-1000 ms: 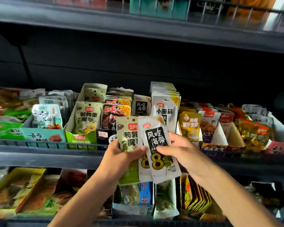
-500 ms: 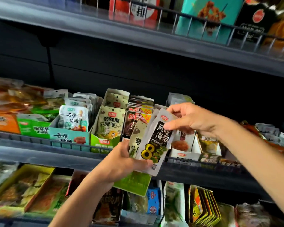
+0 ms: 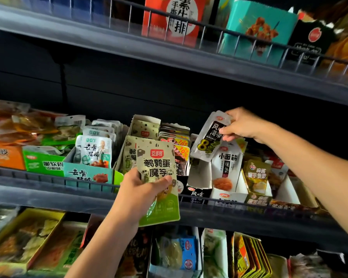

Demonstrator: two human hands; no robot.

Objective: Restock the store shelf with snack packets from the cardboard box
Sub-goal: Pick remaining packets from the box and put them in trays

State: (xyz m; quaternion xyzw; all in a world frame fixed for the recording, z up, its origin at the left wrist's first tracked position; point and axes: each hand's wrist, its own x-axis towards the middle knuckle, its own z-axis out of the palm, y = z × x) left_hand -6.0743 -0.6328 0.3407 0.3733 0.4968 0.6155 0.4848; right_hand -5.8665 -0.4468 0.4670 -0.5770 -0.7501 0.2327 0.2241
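My left hand [image 3: 143, 189] grips a green and beige snack packet [image 3: 158, 169] upright in front of the middle shelf rail [image 3: 48, 178]. My right hand [image 3: 243, 125] pinches the top of a white and black seaweed packet [image 3: 208, 137], which hangs tilted above the black display carton [image 3: 197, 194] at the shelf's centre. A matching green carton [image 3: 145, 125] of the same beige packets stands just behind my left hand. The cardboard box is not in view.
Open cartons of packets fill the middle shelf: teal [image 3: 88, 173], white [image 3: 227, 173] and yellow [image 3: 256, 177] ones. A wire-railed upper shelf [image 3: 189, 57] carries large boxes. More snack trays [image 3: 24, 239] sit on the lower shelf.
My right hand pulled the seaweed packet out of my left hand's bundle and lifted it up and right over the shelf cartons. My left hand now holds only the green and beige packet.
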